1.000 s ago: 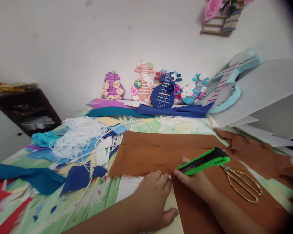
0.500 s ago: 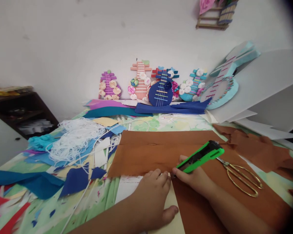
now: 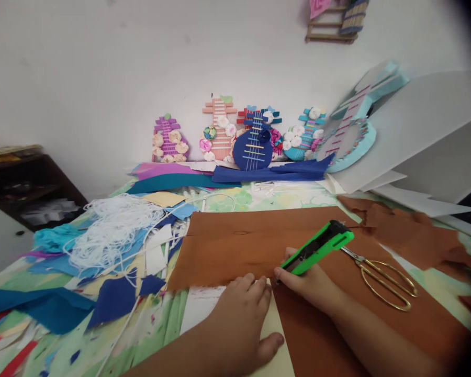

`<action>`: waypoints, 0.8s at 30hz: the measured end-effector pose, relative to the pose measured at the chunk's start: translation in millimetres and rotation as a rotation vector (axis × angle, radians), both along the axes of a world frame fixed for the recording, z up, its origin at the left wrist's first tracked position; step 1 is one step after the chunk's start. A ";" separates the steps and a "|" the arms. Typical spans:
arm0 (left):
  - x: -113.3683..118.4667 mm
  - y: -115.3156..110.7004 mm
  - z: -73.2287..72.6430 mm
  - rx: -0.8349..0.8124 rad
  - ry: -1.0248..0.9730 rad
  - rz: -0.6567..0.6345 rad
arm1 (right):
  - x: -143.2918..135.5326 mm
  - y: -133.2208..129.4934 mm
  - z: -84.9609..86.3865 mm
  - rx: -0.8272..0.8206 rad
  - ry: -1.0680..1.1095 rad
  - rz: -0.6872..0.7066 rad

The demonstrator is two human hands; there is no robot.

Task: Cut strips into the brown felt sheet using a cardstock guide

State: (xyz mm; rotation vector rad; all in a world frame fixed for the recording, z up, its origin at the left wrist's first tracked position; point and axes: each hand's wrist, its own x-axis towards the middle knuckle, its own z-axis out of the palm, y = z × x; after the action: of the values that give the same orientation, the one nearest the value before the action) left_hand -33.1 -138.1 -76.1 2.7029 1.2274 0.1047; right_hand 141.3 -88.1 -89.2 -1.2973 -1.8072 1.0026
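Observation:
My left hand (image 3: pixel 243 314) lies flat with its fingers stretched out, pressing on a pale card (image 3: pixel 272 319) and reaching the near edge of the brown sheet (image 3: pixel 215 254). Closed in a pen-like grip, my right hand (image 3: pixel 312 280) holds a green utility knife (image 3: pixel 317 248) with a black inner part. Its lower end points down at the brown material beside the card's right edge; the blade tip is too small to make out clearly. Gold-handled scissors (image 3: pixel 388 283) rest on the brown material to the right of that hand.
Tangled white cord (image 3: pixel 113 230) and coloured scraps cover the left side. Several decorated lute-shaped models (image 3: pixel 253 149) stand along the wall, with a larger light-blue one (image 3: pixel 371 133) at right. Torn brown pieces (image 3: pixel 416 233) lie at right, and a dark shelf (image 3: pixel 35 188) stands at left.
The view has shifted slightly, so the background sits a little further left. Both hands keep nearly the same places on the card and brown sheet, the knife still held.

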 end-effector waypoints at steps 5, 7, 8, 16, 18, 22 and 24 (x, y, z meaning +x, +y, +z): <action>0.5 -0.2 1.7 0.003 -0.009 -0.003 | -4.7 -3.3 -0.1 0.016 -0.070 0.002; 1.0 -0.5 1.4 0.013 -0.017 0.000 | -6.0 -4.1 -0.4 0.030 -0.096 0.012; 1.2 -0.6 0.9 0.020 -0.020 0.002 | -6.0 -4.2 -0.6 0.041 -0.097 0.019; 0.3 0.5 -0.2 0.013 0.003 -0.013 | -1.5 -0.5 -1.0 0.024 0.023 -0.010; 0.2 0.5 0.2 0.013 0.001 -0.012 | -2.8 -1.2 -2.0 0.038 -0.002 -0.011; 0.6 0.2 -0.3 0.018 -0.017 0.004 | -5.7 -3.8 -4.3 0.078 -0.083 0.016; 0.9 -0.2 -0.4 0.019 -0.023 0.005 | -6.0 -4.4 -4.6 0.074 -0.096 0.040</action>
State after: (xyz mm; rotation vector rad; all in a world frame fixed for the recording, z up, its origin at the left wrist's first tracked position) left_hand -32.2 -138.3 -76.5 2.7066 1.2332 0.1485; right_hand 135.3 -92.4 -93.9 -1.2883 -1.9312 0.8997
